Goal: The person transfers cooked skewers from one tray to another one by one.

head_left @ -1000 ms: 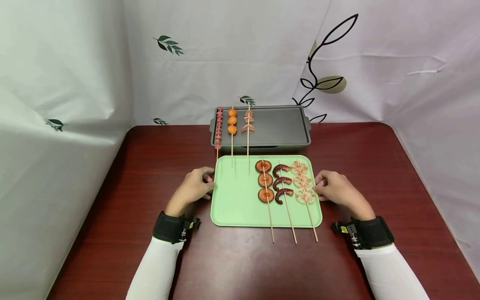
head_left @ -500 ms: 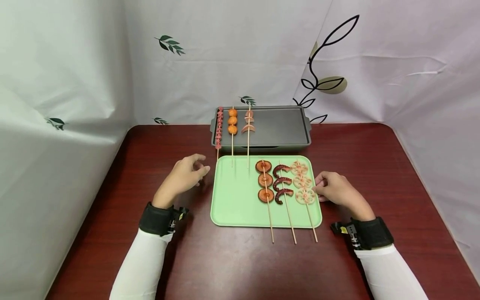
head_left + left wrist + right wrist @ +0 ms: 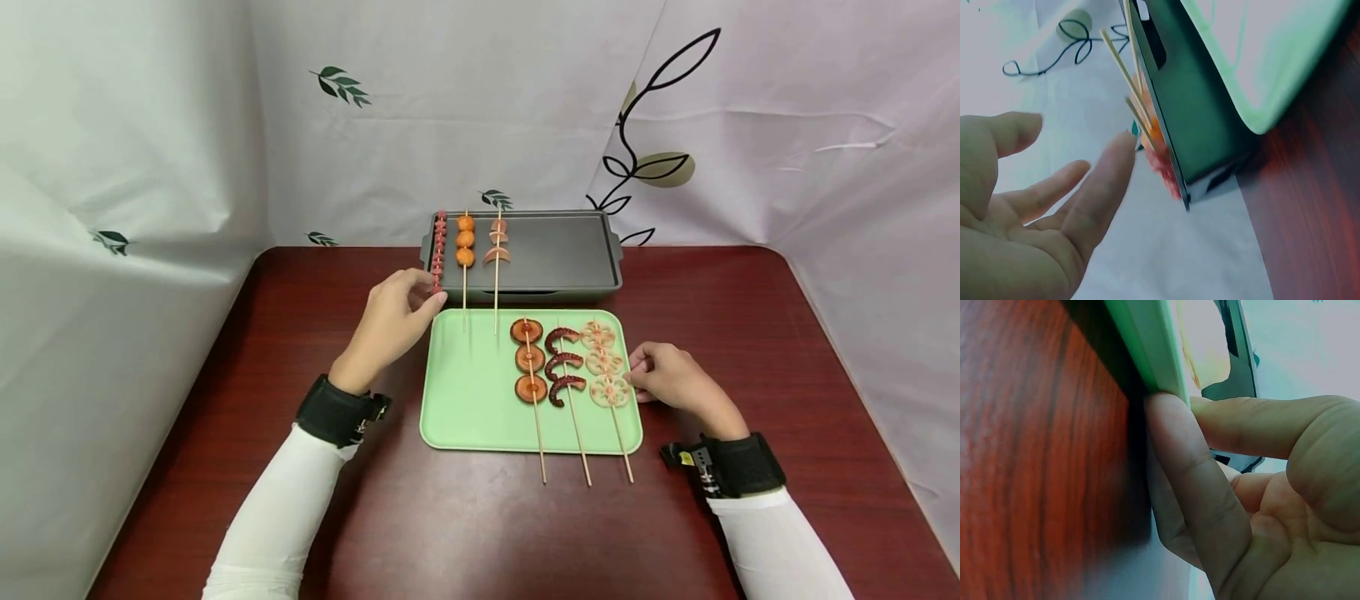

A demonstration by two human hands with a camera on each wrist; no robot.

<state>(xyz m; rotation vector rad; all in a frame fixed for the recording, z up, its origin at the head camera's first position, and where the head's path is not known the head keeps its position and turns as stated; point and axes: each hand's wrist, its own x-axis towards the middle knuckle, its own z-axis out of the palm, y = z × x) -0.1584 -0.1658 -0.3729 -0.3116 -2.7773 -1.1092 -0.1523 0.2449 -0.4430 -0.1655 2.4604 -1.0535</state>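
My left hand [image 3: 393,321] is at the near left corner of a grey griddle [image 3: 562,254], thumb and fingers parted around the stick end of a pink meat skewer [image 3: 439,250]. In the left wrist view its fingers [image 3: 1100,187] stand apart from that skewer [image 3: 1163,172], with nothing between them. My right hand [image 3: 671,379] pinches the right rim of a light green tray [image 3: 468,408]. The right wrist view has the thumb on top of the tray edge [image 3: 1160,356] and a finger beneath. On the tray lie skewers of mushroom slices [image 3: 530,359], octopus tentacles [image 3: 564,363] and lotus root slices [image 3: 606,363].
Beside the pink skewer on the griddle lie a skewer of orange balls [image 3: 465,240] and one of pale pink slices [image 3: 498,237]. Their sticks reach over the tray's back edge. White patterned cloth [image 3: 450,108] hangs behind the dark red table [image 3: 300,300].
My left hand has let go of the tray's left rim, drawn back leftward, then moved forward to the pink skewer. The right hand stays on the right rim.
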